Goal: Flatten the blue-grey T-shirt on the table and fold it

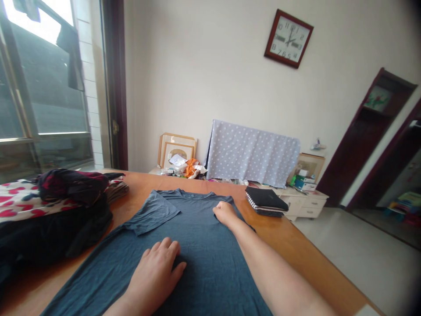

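Note:
A dark blue-grey T-shirt [204, 254] lies spread on the wooden table with its neckline at the far side. Its left sleeve is turned inward over the chest. My left hand [159, 265] rests on the body of the shirt, palm down, thumb apart from the fingers. Farther off, my right hand [226, 213] is closed at the shirt's right shoulder, gripping cloth of the sleeve, which is partly hidden behind my hand and forearm.
On the wooden table [279, 237], a heaped pile of clothes [33, 215] stands at left and a folded stack [265, 201] at far right. Behind are a dotted cloth [253, 153], picture frames [177, 147] and a white cabinet [309, 207]. A clock [289, 38] hangs above.

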The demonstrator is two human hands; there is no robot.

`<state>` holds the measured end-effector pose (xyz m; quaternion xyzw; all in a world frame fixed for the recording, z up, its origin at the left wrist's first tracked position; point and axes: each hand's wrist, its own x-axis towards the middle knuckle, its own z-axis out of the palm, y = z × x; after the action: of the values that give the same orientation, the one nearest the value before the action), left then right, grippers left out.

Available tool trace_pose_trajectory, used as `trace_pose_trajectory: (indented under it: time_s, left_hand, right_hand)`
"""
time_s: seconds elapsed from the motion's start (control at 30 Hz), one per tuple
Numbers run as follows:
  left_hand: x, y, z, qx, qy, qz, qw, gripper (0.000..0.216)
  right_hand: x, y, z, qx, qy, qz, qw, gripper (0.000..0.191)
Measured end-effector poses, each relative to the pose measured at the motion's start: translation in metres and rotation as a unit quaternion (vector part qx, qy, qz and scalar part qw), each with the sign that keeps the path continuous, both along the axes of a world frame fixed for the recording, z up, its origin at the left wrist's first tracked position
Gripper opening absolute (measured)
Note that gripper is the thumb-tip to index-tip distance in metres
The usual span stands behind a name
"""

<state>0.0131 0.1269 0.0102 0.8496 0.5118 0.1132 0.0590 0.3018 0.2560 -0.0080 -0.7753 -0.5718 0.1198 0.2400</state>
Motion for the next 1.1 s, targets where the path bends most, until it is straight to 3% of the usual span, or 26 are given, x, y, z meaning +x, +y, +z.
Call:
trace_pose_trajectory:
  time_s: [0.23,0.47,0.73,1.0,1.1]
  left_hand:
    - [-0.001,0.002,-0.002,0.002,-0.006,-0.002,1.000,0.023]
    - [-0.002,0.004,-0.006,0.008,-0.013,-0.012,1.000,0.024]
    - [-0.002,0.005,-0.006,0.010,-0.011,-0.012,1.000,0.025]
    - [-0.004,0.006,-0.005,0.012,-0.011,-0.018,1.000,0.026]
    - [-0.004,0.005,-0.006,0.014,-0.009,-0.019,1.000,0.025]
  right_hand:
    - [-0.002,-0.009,-0.001,0.039,0.098,0.029,0.994,0.019]
    - [0.048,-0.034,0.020,0.075,0.188,-0.035,0.979,0.021]
    - [0.087,-0.078,0.008,0.021,0.240,-0.085,0.967,0.011]
    - [0.101,-0.100,0.017,0.072,0.238,-0.102,0.963,0.013]
    - [0.103,-0.111,0.015,0.055,0.241,-0.093,0.964,0.012]
